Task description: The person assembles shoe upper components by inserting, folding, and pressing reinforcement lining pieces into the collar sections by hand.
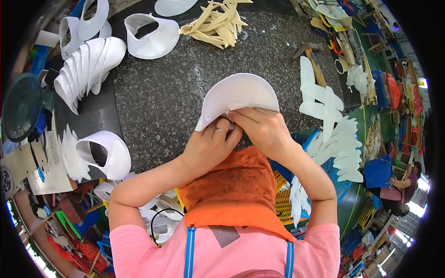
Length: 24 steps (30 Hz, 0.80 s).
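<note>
A white curved piece that looks like a shoe upper (241,90) is held just above the near part of the dark speckled stone worktop (157,97). My left hand (211,142) has its fingers bent under the piece's near edge, a ring on one of them. On the right of that same edge, my right hand (264,129) grips with its fingers lying along the rim. The fingertips of both hands meet at the middle, partly hidden by the piece. Below them is the orange apron (227,185) over my lap.
Nested white uppers (88,67) and a single upper (153,39) lie at the far left. Beige strips (215,25) are heaped at the back. A hammer (314,65) and flat white pieces (320,99) are to the right. Another upper (111,155) stands at near left.
</note>
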Each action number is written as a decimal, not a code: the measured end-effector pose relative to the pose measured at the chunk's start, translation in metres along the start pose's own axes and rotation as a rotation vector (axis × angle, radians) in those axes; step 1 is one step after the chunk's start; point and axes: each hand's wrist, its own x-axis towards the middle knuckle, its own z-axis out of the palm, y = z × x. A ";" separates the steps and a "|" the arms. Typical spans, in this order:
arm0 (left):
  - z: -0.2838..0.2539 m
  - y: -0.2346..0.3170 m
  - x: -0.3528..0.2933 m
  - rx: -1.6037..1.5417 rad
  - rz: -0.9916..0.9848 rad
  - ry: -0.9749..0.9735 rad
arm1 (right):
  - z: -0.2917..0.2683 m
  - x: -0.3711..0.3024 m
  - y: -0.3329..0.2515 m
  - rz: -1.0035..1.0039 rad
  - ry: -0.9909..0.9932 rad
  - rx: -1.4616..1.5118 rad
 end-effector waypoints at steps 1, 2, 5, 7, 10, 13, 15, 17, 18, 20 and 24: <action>-0.001 -0.001 -0.001 0.022 0.010 -0.003 | -0.001 0.001 -0.001 0.001 -0.023 -0.001; 0.000 -0.003 -0.003 0.017 0.012 -0.010 | -0.001 0.001 -0.001 0.008 -0.025 0.005; 0.005 -0.008 -0.004 -0.046 -0.010 0.053 | -0.001 0.002 0.000 0.059 -0.051 0.027; 0.004 -0.007 -0.002 -0.020 -0.011 0.045 | -0.003 0.003 0.002 0.024 -0.061 0.035; 0.001 -0.006 0.001 0.008 -0.010 0.039 | -0.005 0.003 0.001 0.007 -0.077 0.017; 0.001 -0.005 -0.001 0.005 -0.011 0.013 | -0.004 0.003 -0.001 0.015 -0.064 0.023; 0.004 -0.006 -0.002 0.003 -0.001 0.030 | -0.005 0.002 -0.004 0.039 -0.088 0.011; 0.005 -0.007 -0.002 0.001 0.011 0.048 | -0.004 0.002 -0.005 0.064 -0.110 -0.001; 0.005 -0.007 -0.002 0.012 0.014 0.049 | -0.002 0.002 -0.005 0.033 -0.064 -0.015; 0.003 -0.006 -0.003 0.019 0.017 0.047 | -0.002 0.001 -0.006 0.007 -0.022 -0.027; -0.002 -0.008 -0.003 -0.057 0.009 -0.022 | -0.001 0.003 -0.008 0.020 -0.091 -0.047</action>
